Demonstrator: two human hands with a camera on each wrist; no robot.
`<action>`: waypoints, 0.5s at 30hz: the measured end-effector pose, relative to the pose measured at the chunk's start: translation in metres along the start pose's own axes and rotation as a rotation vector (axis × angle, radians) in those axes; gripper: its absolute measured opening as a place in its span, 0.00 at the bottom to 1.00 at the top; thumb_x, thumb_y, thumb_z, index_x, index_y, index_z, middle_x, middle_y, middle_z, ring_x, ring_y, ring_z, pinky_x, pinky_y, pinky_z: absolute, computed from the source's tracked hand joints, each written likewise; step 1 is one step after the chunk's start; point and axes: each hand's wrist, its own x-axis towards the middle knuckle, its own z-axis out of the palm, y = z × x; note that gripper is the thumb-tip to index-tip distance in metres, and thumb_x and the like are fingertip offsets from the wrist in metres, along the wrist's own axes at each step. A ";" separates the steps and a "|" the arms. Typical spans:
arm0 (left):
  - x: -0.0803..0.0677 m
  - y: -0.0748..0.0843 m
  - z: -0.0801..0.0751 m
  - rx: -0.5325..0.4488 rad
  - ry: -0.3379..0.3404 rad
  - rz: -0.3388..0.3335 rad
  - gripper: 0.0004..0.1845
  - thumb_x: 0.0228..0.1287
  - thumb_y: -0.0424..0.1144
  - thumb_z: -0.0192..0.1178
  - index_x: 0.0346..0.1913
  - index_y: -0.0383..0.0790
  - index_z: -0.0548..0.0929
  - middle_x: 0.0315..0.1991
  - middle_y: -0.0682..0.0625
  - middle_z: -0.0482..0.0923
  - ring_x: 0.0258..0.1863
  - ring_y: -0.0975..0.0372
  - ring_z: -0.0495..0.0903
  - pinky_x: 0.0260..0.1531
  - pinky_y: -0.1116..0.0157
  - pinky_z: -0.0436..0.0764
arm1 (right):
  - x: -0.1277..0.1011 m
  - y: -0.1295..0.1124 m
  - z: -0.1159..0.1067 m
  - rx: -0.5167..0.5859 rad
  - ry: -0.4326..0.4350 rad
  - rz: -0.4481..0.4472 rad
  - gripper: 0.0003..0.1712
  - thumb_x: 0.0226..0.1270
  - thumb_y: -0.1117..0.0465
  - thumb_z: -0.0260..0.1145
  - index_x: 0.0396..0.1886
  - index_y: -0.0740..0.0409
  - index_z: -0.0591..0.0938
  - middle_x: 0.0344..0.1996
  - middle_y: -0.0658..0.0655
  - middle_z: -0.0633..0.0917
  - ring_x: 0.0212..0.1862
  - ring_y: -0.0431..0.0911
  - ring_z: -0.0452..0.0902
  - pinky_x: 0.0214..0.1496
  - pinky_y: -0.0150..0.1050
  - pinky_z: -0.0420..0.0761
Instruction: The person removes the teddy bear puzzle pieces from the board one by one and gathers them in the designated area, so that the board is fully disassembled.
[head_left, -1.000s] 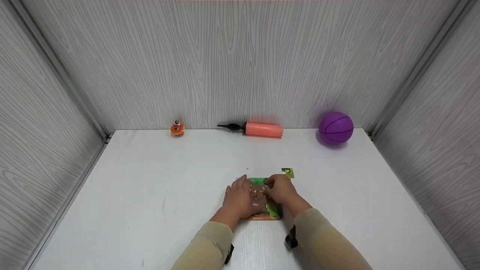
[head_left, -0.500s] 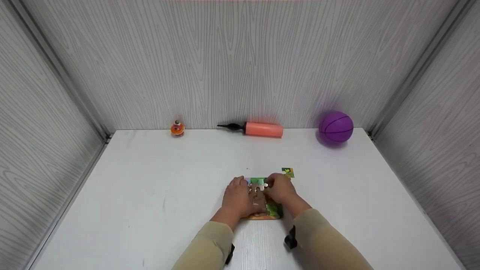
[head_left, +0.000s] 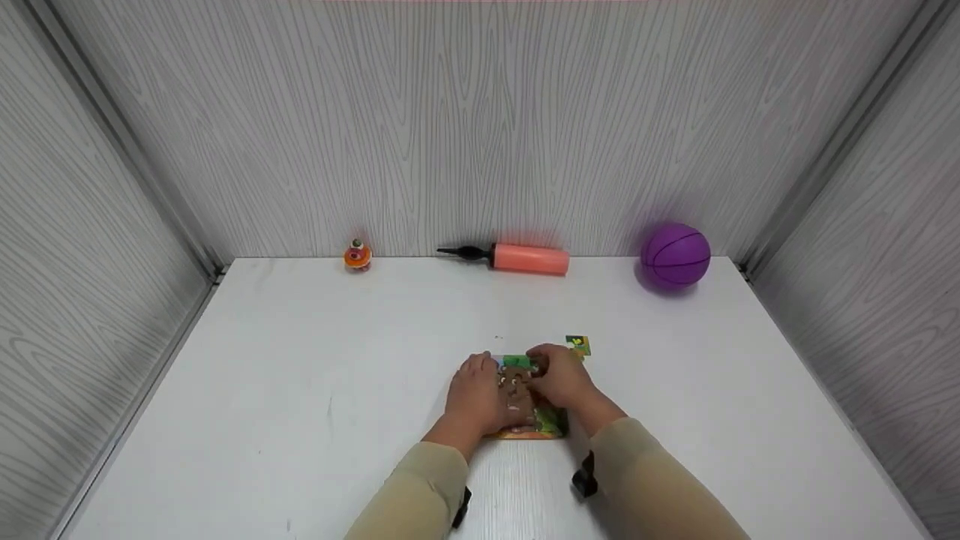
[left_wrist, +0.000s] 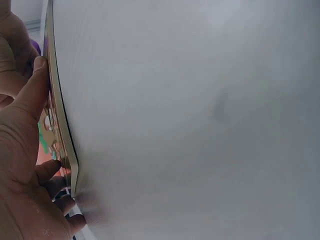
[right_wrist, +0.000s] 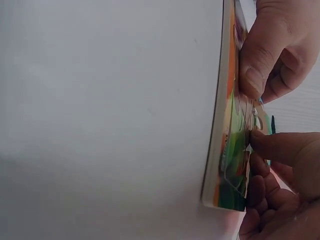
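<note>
A jigsaw puzzle (head_left: 517,401) with a brown cartoon animal on green lies flat near the middle of the table. Over its left side rests my left hand (head_left: 474,394), the thumb lying on the surface and the fingers reaching the far edge. My right hand (head_left: 561,379) is at the upper right part, thumb and index finger pinching a small puzzle piece (right_wrist: 264,119), which is mostly hidden by the fingers in the head view. Just beyond the right hand, a loose yellow and green puzzle piece (head_left: 577,343) lies on the table.
Along the back wall stand a small orange toy figure (head_left: 358,256), a coral hand pump (head_left: 529,259) with a black nozzle, and a purple ball (head_left: 676,256). Grey wood-grain panels (head_left: 465,127) enclose the white table (head_left: 337,450) at the back and sides.
My left fingers have drawn back, uncovering more of the puzzle's upper left. At the upper right, my right index finger has shifted slightly left, and the pale patch beside it is now covered.
</note>
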 end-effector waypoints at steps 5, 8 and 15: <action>0.001 0.000 0.000 0.011 0.005 0.000 0.60 0.56 0.64 0.76 0.78 0.25 0.62 0.76 0.34 0.64 0.78 0.46 0.62 0.78 0.51 0.62 | 0.002 0.004 -0.001 -0.047 -0.008 -0.023 0.24 0.70 0.71 0.70 0.65 0.64 0.83 0.48 0.58 0.88 0.48 0.48 0.83 0.52 0.49 0.85; 0.000 0.000 -0.001 0.008 0.002 -0.003 0.61 0.55 0.64 0.77 0.78 0.26 0.62 0.77 0.35 0.64 0.79 0.46 0.61 0.78 0.51 0.62 | 0.003 0.005 -0.005 -0.064 -0.008 -0.011 0.25 0.72 0.69 0.70 0.67 0.62 0.82 0.49 0.57 0.87 0.50 0.48 0.82 0.56 0.50 0.84; -0.001 0.000 0.001 -0.003 0.008 -0.004 0.63 0.54 0.67 0.77 0.79 0.26 0.62 0.76 0.35 0.64 0.79 0.46 0.61 0.78 0.51 0.61 | 0.006 0.014 -0.034 -0.068 0.053 -0.071 0.27 0.73 0.66 0.72 0.70 0.63 0.81 0.48 0.60 0.85 0.48 0.51 0.80 0.49 0.49 0.83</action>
